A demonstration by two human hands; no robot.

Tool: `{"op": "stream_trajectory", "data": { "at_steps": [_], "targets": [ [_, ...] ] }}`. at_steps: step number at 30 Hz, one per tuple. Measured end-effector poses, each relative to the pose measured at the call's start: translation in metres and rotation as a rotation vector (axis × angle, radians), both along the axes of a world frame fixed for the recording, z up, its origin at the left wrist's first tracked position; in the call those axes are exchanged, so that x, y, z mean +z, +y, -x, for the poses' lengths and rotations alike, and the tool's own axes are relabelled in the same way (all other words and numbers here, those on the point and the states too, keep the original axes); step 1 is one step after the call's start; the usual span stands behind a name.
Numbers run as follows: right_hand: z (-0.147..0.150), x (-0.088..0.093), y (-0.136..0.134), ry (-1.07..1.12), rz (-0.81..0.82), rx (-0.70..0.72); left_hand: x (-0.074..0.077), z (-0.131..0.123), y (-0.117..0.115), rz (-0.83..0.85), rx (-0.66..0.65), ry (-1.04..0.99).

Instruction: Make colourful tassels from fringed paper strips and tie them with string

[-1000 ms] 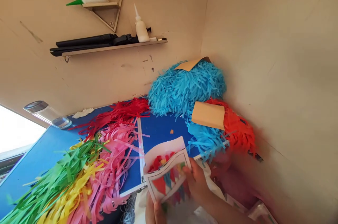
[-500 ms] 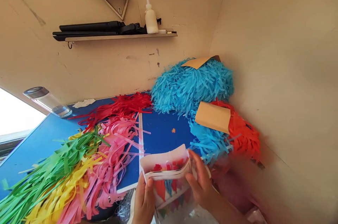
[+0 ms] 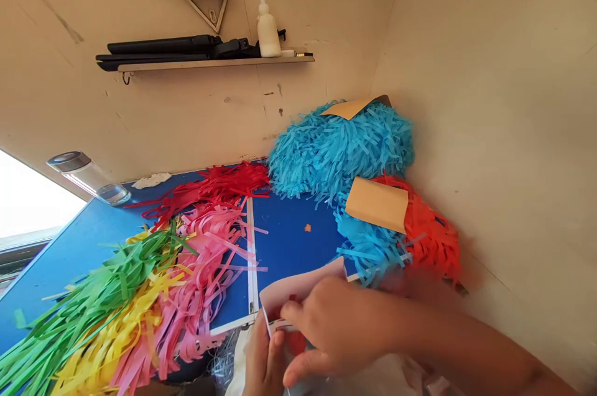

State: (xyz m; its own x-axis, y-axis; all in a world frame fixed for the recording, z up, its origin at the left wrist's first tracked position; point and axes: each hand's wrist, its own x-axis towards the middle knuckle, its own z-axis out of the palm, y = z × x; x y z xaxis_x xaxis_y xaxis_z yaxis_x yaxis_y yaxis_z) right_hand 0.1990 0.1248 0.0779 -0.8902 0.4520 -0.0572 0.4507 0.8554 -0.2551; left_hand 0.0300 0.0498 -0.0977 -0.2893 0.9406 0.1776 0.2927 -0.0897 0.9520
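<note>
A white paper packet [image 3: 305, 285] with printed coloured tassels and an open top stands in front of me at the table's near edge. My left hand [image 3: 262, 352] is closed around its left side, the thumb on the front. Across the packet's opening lies my right hand [image 3: 329, 324], with the index finger at the mouth and the thumb lower, apart from it. Its other fingers are curled and partly hidden. This hand covers most of the packet's printed front; only a patch of red shows between finger and thumb.
Blue tissue fringe [image 3: 340, 153] fills the back corner, with a tan card [image 3: 377, 204] and orange fringe [image 3: 431, 237] nearby. Red, pink [image 3: 205, 259], yellow and green fringe [image 3: 116, 284] lie on the left. A glass bottle [image 3: 88, 177] stands behind them. A shelf [image 3: 214, 64] is above.
My right hand has let go of the packet's right edge and moved left across its opening. The packet has shifted slightly right, with my left hand still on its left side.
</note>
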Motion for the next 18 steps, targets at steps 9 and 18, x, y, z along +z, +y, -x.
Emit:
{"op": "stream_trajectory", "data": {
  "at_steps": [9,18],
  "targets": [
    [-0.048,-0.076,-0.005,0.975,-0.013,-0.620,0.003,0.020,0.011,0.031,-0.017,-0.074],
    [-0.030,-0.159,-0.003,1.113,0.357,-0.510,0.007,-0.001,0.018,-0.183,0.208,-0.361]
  ]
}}
